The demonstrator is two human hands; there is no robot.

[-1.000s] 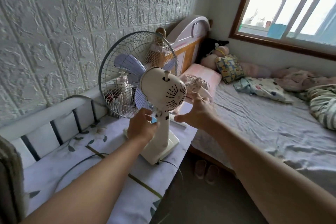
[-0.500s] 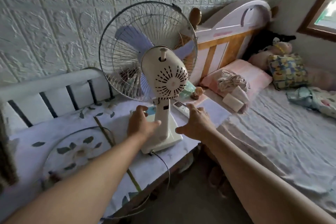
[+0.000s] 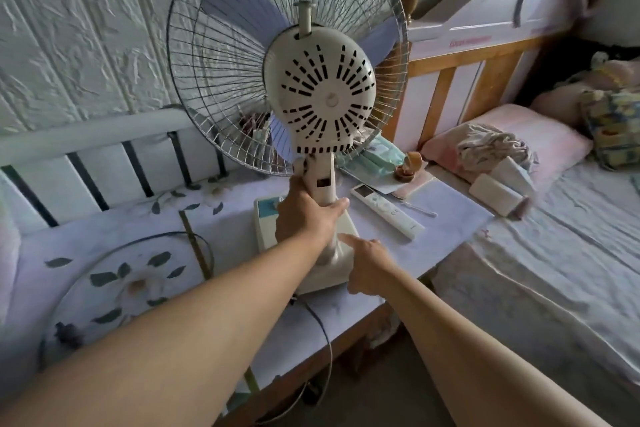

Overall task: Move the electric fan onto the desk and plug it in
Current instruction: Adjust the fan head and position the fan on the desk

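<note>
A cream electric fan [image 3: 327,90] with pale blue blades and a wire cage stands upright on the desk [image 3: 433,232], which is covered by a floral cloth. Its back faces me. My left hand [image 3: 306,215] is wrapped around the fan's neck just below the motor housing. My right hand [image 3: 369,262] rests on the rear right of the square base, index finger stretched out along it. The fan's black cord [image 3: 322,333] leaves the back of the base and drops over the desk's front edge; its plug is hidden.
A white remote [image 3: 388,211] lies right of the fan base, with a small figurine [image 3: 410,165] and a tissue pack behind it. A bed [image 3: 554,253] with pillows adjoins the desk on the right. A white slatted rail [image 3: 104,163] and textured wall stand behind.
My left hand has closed around the fan's neck, and my right hand has come in onto the base. The view has moved closer and lower, toward the fan.
</note>
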